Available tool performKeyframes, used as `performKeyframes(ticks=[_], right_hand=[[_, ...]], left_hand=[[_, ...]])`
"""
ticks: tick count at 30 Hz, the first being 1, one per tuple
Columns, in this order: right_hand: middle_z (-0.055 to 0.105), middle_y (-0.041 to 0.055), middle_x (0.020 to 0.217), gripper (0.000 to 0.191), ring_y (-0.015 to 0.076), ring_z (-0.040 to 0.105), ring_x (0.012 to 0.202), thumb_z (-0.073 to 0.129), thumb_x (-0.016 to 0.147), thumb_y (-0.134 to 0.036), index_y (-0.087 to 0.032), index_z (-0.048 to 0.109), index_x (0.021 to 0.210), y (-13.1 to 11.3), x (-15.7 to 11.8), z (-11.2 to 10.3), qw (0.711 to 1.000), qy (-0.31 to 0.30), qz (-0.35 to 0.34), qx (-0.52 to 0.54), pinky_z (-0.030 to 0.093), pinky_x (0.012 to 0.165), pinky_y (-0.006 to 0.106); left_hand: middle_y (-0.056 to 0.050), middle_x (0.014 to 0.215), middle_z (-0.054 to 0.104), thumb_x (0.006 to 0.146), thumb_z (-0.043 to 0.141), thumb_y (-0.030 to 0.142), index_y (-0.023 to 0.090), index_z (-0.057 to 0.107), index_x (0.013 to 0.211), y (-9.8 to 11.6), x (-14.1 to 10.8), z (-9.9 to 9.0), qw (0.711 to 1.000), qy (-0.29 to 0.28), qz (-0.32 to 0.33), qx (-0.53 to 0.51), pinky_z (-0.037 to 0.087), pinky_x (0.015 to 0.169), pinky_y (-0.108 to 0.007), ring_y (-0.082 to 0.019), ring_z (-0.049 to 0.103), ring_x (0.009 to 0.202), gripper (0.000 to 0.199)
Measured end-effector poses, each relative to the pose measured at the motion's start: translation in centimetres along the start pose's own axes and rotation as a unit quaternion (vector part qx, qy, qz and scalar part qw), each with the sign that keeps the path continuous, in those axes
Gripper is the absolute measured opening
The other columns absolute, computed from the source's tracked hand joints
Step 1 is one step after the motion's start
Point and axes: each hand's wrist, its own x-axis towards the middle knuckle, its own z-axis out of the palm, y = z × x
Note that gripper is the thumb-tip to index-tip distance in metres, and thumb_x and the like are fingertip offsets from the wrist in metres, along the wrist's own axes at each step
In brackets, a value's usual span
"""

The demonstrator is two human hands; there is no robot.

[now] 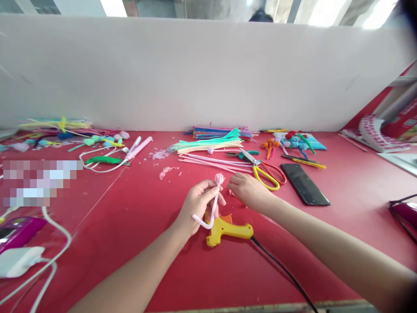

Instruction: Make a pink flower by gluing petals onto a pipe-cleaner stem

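My left hand is closed around the stem of a pink pipe-cleaner flower. Its rounded head points up, and the lower stem bends back in a hook to the left. Just to the right, my right hand hangs low over the table with curled fingers. A small pink bit shows at its fingertips; I cannot make out whether they grip it. Below both hands lies a yellow hot glue gun with an orange trigger, its front end partly behind my left hand.
Scissors and a black phone lie to the right. Behind are bundled pipe cleaners and pink fluff scraps. A pink hair-straightener-like tool, a green object and white cables occupy the left. A white panel closes the back.
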Motion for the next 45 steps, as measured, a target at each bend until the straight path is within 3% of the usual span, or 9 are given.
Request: performKeyframes(ticks=[5, 10, 17, 22, 27, 32, 36, 39, 45], right_hand=[[0.061, 0.0085, 0.079, 0.015, 0.0195, 0.052, 0.081, 0.054, 0.083, -0.012, -0.016, 0.064, 0.073, 0.8, 1.0, -0.1, 0.998, -0.006, 0.006, 0.063, 0.038, 0.074, 0.032], [0.061, 0.0056, 0.080, 0.008, 0.0168, 0.053, 0.078, 0.054, 0.074, -0.011, -0.016, 0.060, 0.075, -0.3, 0.6, -0.8, 0.976, 0.054, 0.095, 0.190, 0.041, 0.074, 0.031], [0.059, -0.0009, 0.064, 0.019, 0.0106, 0.053, 0.057, 0.051, 0.082, -0.032, -0.015, 0.057, 0.074, -3.9, -0.9, -1.5, 0.874, 0.039, 0.197, 0.443, 0.042, 0.055, 0.023], [0.063, 0.0007, 0.070, 0.020, 0.0131, 0.059, 0.068, 0.058, 0.079, -0.034, -0.015, 0.058, 0.073, -4.6, -1.2, -1.7, 0.807, 0.036, 0.221, 0.546, 0.046, 0.070, 0.027], [0.061, -0.0019, 0.069, 0.012, 0.0116, 0.056, 0.065, 0.065, 0.071, -0.026, -0.016, 0.059, 0.073, -4.7, -1.7, -1.5, 0.749, 0.038, 0.217, 0.625, 0.044, 0.067, 0.026], [0.057, -0.0035, 0.068, 0.008, 0.0094, 0.052, 0.062, 0.063, 0.070, -0.019, -0.016, 0.056, 0.071, -4.8, -2.1, -1.5, 0.748, 0.048, 0.193, 0.633, 0.041, 0.062, 0.024], [0.053, -0.0050, 0.071, 0.012, 0.0084, 0.049, 0.063, 0.062, 0.071, -0.017, -0.018, 0.051, 0.076, -4.4, -2.1, -1.8, 0.753, 0.113, 0.187, 0.620, 0.041, 0.062, 0.023], [0.055, -0.0035, 0.074, 0.013, 0.0095, 0.051, 0.065, 0.063, 0.074, -0.020, -0.018, 0.057, 0.085, -4.3, -2.2, -2.2, 0.775, 0.169, 0.181, 0.582, 0.043, 0.061, 0.024], [0.063, 0.0007, 0.077, 0.005, 0.0124, 0.055, 0.068, 0.061, 0.080, -0.023, -0.019, 0.065, 0.079, -4.9, -2.7, -2.9, 0.810, 0.241, 0.179, 0.503, 0.044, 0.059, 0.025]], left_hand=[[0.002, 0.060, 0.065, 0.079, 0.060, 0.033, 0.018, 0.053, 0.080, 0.0, 0.1, 0.1, 1.000, 0.018, 0.014, -0.002, 0.029, 0.028, -0.015, -0.007, 0.049, 0.032, 0.017], [0.000, 0.065, 0.065, 0.079, 0.060, 0.031, 0.016, 0.055, 0.079, 0.0, -0.1, 0.1, 0.998, 0.036, 0.045, -0.005, 0.033, 0.031, -0.015, -0.007, 0.054, 0.037, 0.015], [-0.006, 0.096, 0.069, 0.082, 0.060, 0.031, 0.016, 0.057, 0.084, 0.3, -0.9, 0.7, 0.996, -0.009, 0.067, -0.057, 0.043, 0.040, -0.016, -0.009, 0.062, 0.051, 0.015], [-0.006, 0.090, 0.070, 0.082, 0.061, 0.028, 0.015, 0.059, 0.081, 0.4, -1.1, 1.0, 0.996, -0.018, 0.048, -0.074, 0.048, 0.046, -0.018, -0.010, 0.064, 0.055, 0.013], [-0.003, 0.073, 0.068, 0.083, 0.060, 0.024, 0.015, 0.058, 0.079, 0.3, -1.0, 0.9, 0.996, -0.025, 0.027, -0.085, 0.048, 0.049, -0.017, -0.011, 0.065, 0.056, 0.010], [-0.001, 0.065, 0.065, 0.084, 0.059, 0.022, 0.015, 0.058, 0.077, 0.5, -1.0, 0.8, 0.995, -0.030, 0.040, -0.081, 0.048, 0.048, -0.016, -0.010, 0.063, 0.054, 0.010], [0.000, 0.064, 0.066, 0.082, 0.061, 0.023, 0.016, 0.057, 0.078, 0.8, -1.2, 0.9, 0.998, -0.014, 0.050, -0.042, 0.048, 0.045, -0.017, -0.011, 0.063, 0.051, 0.010], [0.000, 0.062, 0.065, 0.081, 0.061, 0.025, 0.016, 0.056, 0.076, 0.8, -1.4, 1.1, 0.999, 0.006, 0.046, 0.000, 0.048, 0.042, -0.017, -0.012, 0.063, 0.048, 0.011], [0.002, 0.058, 0.062, 0.080, 0.059, 0.026, 0.017, 0.053, 0.069, 0.6, -1.7, 1.4, 0.992, 0.047, 0.061, 0.103, 0.046, 0.041, -0.018, -0.012, 0.061, 0.046, 0.015]])
